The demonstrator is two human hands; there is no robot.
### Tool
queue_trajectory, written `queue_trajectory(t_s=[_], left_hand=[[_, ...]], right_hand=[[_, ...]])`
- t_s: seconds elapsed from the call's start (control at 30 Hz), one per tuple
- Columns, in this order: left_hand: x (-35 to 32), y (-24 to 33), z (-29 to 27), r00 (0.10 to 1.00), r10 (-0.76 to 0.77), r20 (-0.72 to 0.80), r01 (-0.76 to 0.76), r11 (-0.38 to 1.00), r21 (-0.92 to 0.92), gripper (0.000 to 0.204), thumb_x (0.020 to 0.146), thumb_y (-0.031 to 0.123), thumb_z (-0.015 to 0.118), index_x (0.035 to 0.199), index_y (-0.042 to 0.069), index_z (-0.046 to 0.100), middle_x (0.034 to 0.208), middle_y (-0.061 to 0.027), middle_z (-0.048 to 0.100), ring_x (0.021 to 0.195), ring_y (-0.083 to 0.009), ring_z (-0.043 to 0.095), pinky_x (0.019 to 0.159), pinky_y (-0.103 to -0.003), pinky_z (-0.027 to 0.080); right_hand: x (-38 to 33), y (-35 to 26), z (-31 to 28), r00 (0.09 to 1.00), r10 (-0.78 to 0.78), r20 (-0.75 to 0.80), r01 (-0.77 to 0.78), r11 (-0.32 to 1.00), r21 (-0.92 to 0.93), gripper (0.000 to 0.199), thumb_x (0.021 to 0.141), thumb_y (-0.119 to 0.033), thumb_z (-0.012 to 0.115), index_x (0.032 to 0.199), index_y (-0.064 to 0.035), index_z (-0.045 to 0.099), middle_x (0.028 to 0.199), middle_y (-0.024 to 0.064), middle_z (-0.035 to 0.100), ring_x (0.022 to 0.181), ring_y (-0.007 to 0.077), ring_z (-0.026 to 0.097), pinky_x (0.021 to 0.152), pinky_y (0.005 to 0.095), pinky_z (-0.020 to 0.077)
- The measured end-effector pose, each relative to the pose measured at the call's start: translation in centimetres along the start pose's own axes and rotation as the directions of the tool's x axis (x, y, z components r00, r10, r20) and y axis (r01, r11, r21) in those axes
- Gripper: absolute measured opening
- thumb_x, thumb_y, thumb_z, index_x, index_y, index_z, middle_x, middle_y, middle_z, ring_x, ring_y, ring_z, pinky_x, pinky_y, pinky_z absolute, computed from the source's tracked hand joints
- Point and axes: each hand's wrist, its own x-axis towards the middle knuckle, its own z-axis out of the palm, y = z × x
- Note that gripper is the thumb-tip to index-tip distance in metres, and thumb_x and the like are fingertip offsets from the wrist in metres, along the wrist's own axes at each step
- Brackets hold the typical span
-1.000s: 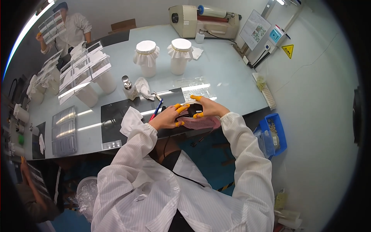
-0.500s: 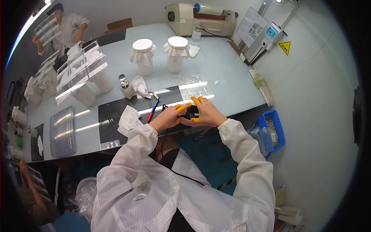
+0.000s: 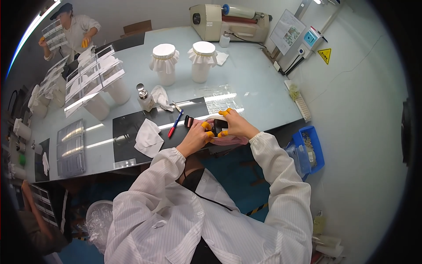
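Here we have both hands working together at the near edge of the tabletop [image 3: 259, 92], over a pink tray [image 3: 228, 140]. The left hand [image 3: 198, 135] pinches a small black part [image 3: 218, 127] from the left, its orange-capped fingertips [image 3: 205, 126] curled on it; the right hand [image 3: 235, 125] closes on the same part from the other side, index finger raised. Exactly how the part sits between the fingers is hidden, too small to tell. It is held just above the tray, touching both hands. To do this well, we would keep the part low over the tray so a slip lands in it, grip with the capped tips only, and keep the wrists steady against the edge. A second black piece [image 3: 188, 121] lies just left of the hands on the dark mat [image 3: 132, 127], near a red and blue pen [image 3: 175, 124]; we would avoid sweeping them with the left sleeve. A white wipe [image 3: 148, 137] lies further left, a small metal weight [image 3: 143, 97] and two cloth-capped jars [image 3: 165, 64] well behind. Another person [image 3: 72, 31] works at the far corner, apart from us.
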Motion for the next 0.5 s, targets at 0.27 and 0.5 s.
queue_trajectory(t_s=[0.27, 0.5], left_hand=[[-0.1, 0.2, -0.4, 0.996, -0.016, 0.084, 0.033, 0.979, -0.2, 0.018, 0.064, 0.008, 0.063, 0.082, 0.01, 0.061, 0.091, -0.0087, 0.055, 0.094, -0.0286, 0.045, 0.083, -0.038, 0.034], [2.0, 0.4, -0.7, 0.989, 0.041, -0.14, -0.071, 0.975, -0.213, 0.015, 0.066, 0.004, 0.061, 0.08, 0.007, 0.058, 0.106, -0.0168, 0.05, 0.097, -0.0333, 0.044, 0.081, -0.041, 0.035]], right_hand=[[0.8, -0.1, 0.3, 0.999, 0.019, 0.036, -0.017, 0.999, -0.044, 0.061, 0.056, -0.023, 0.075, 0.106, -0.0011, 0.048, 0.103, 0.0168, 0.044, 0.099, 0.0319, 0.043, 0.082, 0.0352, 0.0408], [0.2, 0.3, 0.2, 0.997, -0.006, 0.077, -0.001, 0.995, 0.095, 0.052, 0.061, -0.015, 0.07, 0.107, -0.0003, 0.048, 0.102, 0.017, 0.045, 0.099, 0.0308, 0.045, 0.083, 0.0343, 0.0405]])
